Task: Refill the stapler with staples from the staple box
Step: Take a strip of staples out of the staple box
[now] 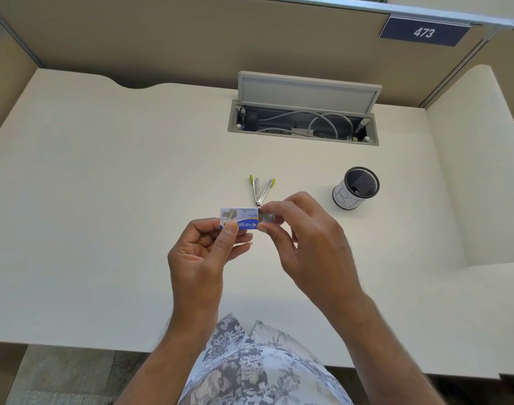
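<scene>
A small blue and white staple box (pixel 240 218) is held above the desk in front of me. My left hand (pixel 204 252) grips its left end, thumb on top. My right hand (pixel 302 229) pinches a silvery strip of staples (pixel 268 218) that sticks out of the box's right end. A small stapler (pixel 261 190) with green tips lies flat on the white desk (pixel 104 200) just beyond the box, swung open in a V shape. Neither hand touches it.
A black mesh pen cup (pixel 356 187) wrapped in white paper stands to the right of the stapler. Behind it an open cable tray (pixel 302 124) with its lid raised is set into the desk. Partition walls close off the back and right.
</scene>
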Demonstrator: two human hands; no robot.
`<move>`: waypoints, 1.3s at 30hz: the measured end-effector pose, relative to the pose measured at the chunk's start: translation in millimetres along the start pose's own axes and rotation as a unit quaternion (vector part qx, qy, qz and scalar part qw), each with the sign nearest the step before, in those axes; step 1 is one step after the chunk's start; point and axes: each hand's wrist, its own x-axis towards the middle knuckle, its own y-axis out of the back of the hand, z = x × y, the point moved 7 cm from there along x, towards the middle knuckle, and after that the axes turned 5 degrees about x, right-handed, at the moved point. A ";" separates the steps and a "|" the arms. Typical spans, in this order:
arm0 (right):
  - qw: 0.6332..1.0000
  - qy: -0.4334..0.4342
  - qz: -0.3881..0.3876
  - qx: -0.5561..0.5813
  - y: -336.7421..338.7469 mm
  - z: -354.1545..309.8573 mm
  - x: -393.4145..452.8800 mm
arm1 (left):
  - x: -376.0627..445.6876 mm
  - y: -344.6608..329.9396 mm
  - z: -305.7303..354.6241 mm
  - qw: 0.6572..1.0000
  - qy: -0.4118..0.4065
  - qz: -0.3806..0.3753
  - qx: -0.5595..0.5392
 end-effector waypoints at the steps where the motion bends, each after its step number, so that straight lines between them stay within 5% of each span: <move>1: 1.000 0.003 -0.005 -0.001 -0.5 -0.1 -0.5 | 0.0 0.0 0.1 1.000 0.000 0.000 0.000; 24: 0.969 -0.216 0.019 0.122 -12.6 37.0 -3.7 | -0.2 0.2 -2.4 1.000 -0.013 0.006 0.014; 39: 0.968 -0.188 0.076 0.145 -7.6 29.1 -8.0 | 1.9 -3.9 -13.2 1.000 0.030 -0.001 0.001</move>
